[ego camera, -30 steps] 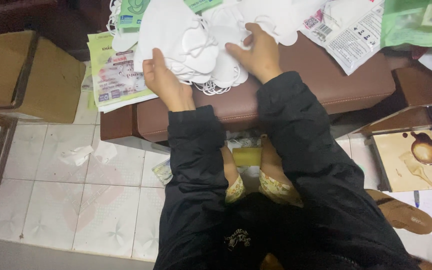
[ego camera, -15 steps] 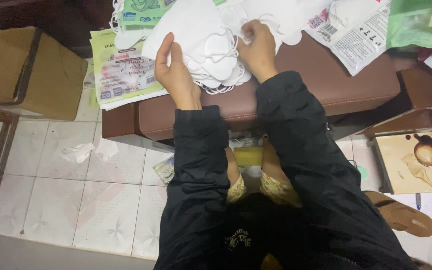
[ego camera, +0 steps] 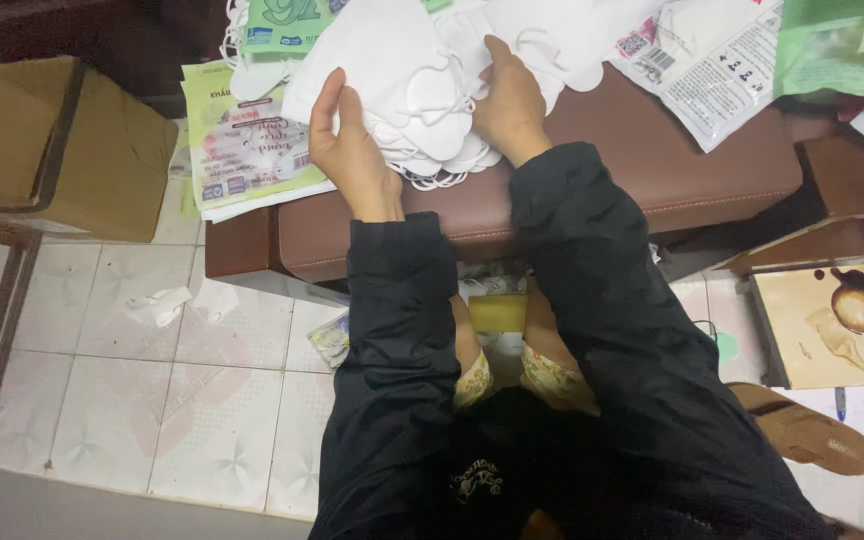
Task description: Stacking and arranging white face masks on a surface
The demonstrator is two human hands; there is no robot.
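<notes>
Both hands on a stack of white face masks (ego camera: 412, 100) w/ ear loops, lying at the near edge of a brown padded bench (ego camera: 642, 160). Left hand (ego camera: 352, 150) cups the stack's left side, fingers up along the edge, thumb on top. Right hand (ego camera: 510, 100) presses the stack's right side, fingers curled onto the masks; can't tell if it pinches one. Sleeves black.

Bench top dark brown, smooth, a seam along its front. Floor: pale patterned tiles (ego camera: 152, 400), a crumpled white scrap (ego camera: 157, 305) on them.

On the bench left of the stack: green-and-white printed packets (ego camera: 247, 150), overhanging the edge. Right: clear printed bags (ego camera: 712, 70), green packaging (ego camera: 842, 45). Cardboard box (ego camera: 82, 140) far left, brown sandal (ego camera: 802, 430) lower right.
</notes>
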